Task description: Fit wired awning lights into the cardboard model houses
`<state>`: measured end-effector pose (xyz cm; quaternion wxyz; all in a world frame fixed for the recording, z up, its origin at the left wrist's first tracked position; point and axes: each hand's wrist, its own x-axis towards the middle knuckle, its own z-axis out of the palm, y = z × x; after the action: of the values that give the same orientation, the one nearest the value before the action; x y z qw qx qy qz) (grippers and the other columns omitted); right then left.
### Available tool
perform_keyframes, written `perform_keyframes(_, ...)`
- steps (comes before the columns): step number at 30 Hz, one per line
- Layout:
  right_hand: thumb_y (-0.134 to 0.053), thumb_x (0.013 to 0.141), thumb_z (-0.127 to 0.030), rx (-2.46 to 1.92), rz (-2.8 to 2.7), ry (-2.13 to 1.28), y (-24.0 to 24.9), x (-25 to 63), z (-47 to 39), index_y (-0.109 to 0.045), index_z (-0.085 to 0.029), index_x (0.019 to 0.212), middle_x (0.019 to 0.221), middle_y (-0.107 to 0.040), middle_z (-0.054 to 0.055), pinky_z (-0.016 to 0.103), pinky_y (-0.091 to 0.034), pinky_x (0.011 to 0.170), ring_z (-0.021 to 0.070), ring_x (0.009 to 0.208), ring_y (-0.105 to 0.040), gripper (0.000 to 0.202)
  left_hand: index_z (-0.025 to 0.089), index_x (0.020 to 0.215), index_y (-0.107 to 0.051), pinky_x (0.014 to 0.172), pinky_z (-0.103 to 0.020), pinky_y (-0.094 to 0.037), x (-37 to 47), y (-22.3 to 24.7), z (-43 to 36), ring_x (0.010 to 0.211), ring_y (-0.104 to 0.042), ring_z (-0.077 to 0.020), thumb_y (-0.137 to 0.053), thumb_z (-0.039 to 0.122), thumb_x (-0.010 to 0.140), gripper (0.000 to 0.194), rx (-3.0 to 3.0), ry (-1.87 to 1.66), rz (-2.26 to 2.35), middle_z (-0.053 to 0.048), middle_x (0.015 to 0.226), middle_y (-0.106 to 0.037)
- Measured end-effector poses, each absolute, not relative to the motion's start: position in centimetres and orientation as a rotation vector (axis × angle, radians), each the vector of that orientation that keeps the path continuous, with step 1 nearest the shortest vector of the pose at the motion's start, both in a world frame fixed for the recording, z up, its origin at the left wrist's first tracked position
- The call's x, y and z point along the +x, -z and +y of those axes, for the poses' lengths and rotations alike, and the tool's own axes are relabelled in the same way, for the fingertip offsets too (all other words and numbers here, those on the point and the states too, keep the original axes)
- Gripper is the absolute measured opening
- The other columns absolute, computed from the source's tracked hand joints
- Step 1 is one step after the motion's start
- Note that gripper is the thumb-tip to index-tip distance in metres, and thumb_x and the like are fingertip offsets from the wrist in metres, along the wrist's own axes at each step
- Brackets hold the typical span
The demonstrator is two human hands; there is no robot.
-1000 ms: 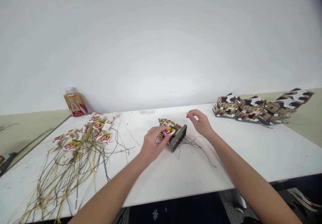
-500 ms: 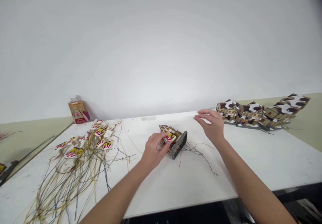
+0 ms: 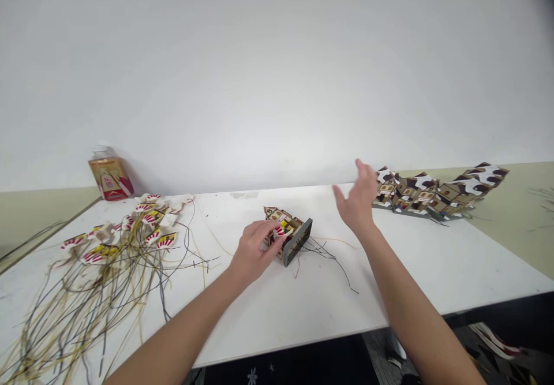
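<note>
On the white table (image 3: 277,316), the left hand (image 3: 253,246) pinched one striped piece (image 3: 281,231) at one tipped-over model house (image 3: 294,224) (best done lightly, keeping it square), the right hand (image 3: 358,201) hung spread, and around were one bottle (image 3: 110,178), a wired heap (image 3: 151,217) too tangled to count, and at least three houses (image 3: 418,191).

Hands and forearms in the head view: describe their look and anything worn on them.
The left hand and right hand are both ungloved. The left forearm and right forearm are bare down to the picture's lower edge, widening from slimmer wrists. No sleeve, watch or bracelet shows, and no ring or marking can be made out.
</note>
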<state>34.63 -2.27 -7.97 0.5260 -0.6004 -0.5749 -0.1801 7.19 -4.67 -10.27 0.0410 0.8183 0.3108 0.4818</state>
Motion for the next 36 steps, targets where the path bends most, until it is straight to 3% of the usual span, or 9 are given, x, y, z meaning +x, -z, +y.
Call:
perform_keyframes(2,-0.063,0.080,-0.058,-1.692,-1.485,0.210,9.7,35.4,-1.4,-0.038,-0.023,0.140,0.139,-0.037,0.020,0.061,-0.036,0.098,0.0409,0.124,-0.043,0.074,0.021,0.108,-0.064,0.084,-0.034,-0.057,7.2,10.3,-4.6,0.093,-0.068,-0.0180,-0.064,0.024,0.089,0.020,2.516,-1.478,0.947,-0.007,0.101,-0.072)
perform_keyframes(4,-0.070,0.074,-0.052,-1.795,-1.522,0.111,11.0,36.2,-0.9,-0.036,-0.022,0.144,0.138,-0.041,0.022,0.058,-0.041,0.094,0.0397,0.119,-0.050,0.083,0.021,0.109,-0.064,0.085,-0.034,-0.056,7.2,10.3,-4.6,0.093,-0.068,-0.0179,-0.064,0.023,0.088,0.021,2.528,-1.478,0.945,-0.006,0.101,-0.072)
perform_keyframes(6,-0.068,0.077,-0.043,-1.824,-1.573,0.085,11.5,36.6,-0.9,-0.045,-0.021,0.138,0.130,-0.051,0.021,0.053,-0.045,0.090,0.0357,0.110,-0.057,0.069,0.021,0.111,-0.063,0.086,-0.034,-0.056,7.2,10.4,-4.5,0.096,-0.067,-0.0179,-0.064,0.022,0.088,0.023,2.544,-1.478,0.934,-0.006,0.104,-0.072)
perform_keyframes(9,-0.059,0.085,-0.039,-1.815,-1.639,-0.022,10.9,36.4,-1.4,-0.063,-0.020,0.113,0.111,-0.065,0.014,0.045,-0.050,0.080,0.0267,0.089,-0.064,0.034,0.022,0.118,-0.060,0.091,-0.035,-0.054,7.1,10.6,-4.4,0.103,-0.066,-0.0181,-0.064,0.020,0.088,0.029,2.558,-1.472,0.909,-0.006,0.110,-0.071)
perform_keyframes(13,-0.050,0.092,-0.042,-1.528,-1.755,-0.192,9.6,34.6,-2.3,-0.067,-0.022,0.101,0.102,-0.070,0.007,0.035,-0.052,0.070,0.0197,0.082,-0.065,0.028,0.024,0.125,-0.055,0.099,-0.036,-0.049,7.0,10.8,-4.2,0.113,-0.062,-0.0177,-0.059,0.016,0.091,0.035,2.551,-1.424,0.893,-0.006,0.123,-0.067)
perform_keyframes(20,-0.052,0.095,-0.035,-0.947,-2.046,-0.202,8.9,30.1,-4.4,-0.063,-0.023,0.116,0.116,-0.067,0.006,0.040,-0.048,0.098,0.0198,0.110,-0.060,0.027,0.029,0.132,-0.049,0.104,-0.043,-0.040,7.2,10.8,-3.8,0.128,-0.052,-0.0207,-0.044,0.021,0.098,0.036,2.512,-1.193,0.971,-0.005,0.139,-0.057)
perform_keyframes(25,-0.058,0.090,-0.035,-1.014,-2.083,-0.129,9.0,28.6,-5.2,-0.060,-0.023,0.116,0.107,-0.069,0.005,0.042,-0.044,0.096,0.0207,0.100,-0.062,0.028,0.032,0.137,-0.044,0.105,-0.048,-0.033,8.0,11.0,-3.9,0.136,-0.044,-0.0230,-0.037,0.026,0.101,0.038,2.450,-1.033,1.076,-0.005,0.142,-0.054)
perform_keyframes(28,-0.057,0.091,-0.037,-1.125,-2.047,-0.089,9.0,28.6,-5.3,-0.063,-0.024,0.107,0.100,-0.071,0.004,0.042,-0.042,0.093,0.0208,0.094,-0.062,0.022,0.030,0.140,-0.042,0.106,-0.050,-0.031,8.2,11.3,-3.9,0.136,-0.042,-0.0251,-0.042,0.031,0.099,0.040,2.390,-1.064,1.182,-0.007,0.141,-0.054)
perform_keyframes(36,-0.054,0.093,-0.042,-1.240,-2.033,0.067,8.9,28.7,-5.6,-0.066,-0.023,0.091,0.091,-0.071,0.002,0.044,-0.032,0.100,0.0189,0.088,-0.061,0.022,0.025,0.115,-0.062,0.105,-0.046,-0.037,7.6,11.5,-4.0,0.124,-0.050,-0.0236,-0.046,0.026,0.096,0.025,2.403,-1.201,1.201,-0.007,0.132,-0.058)
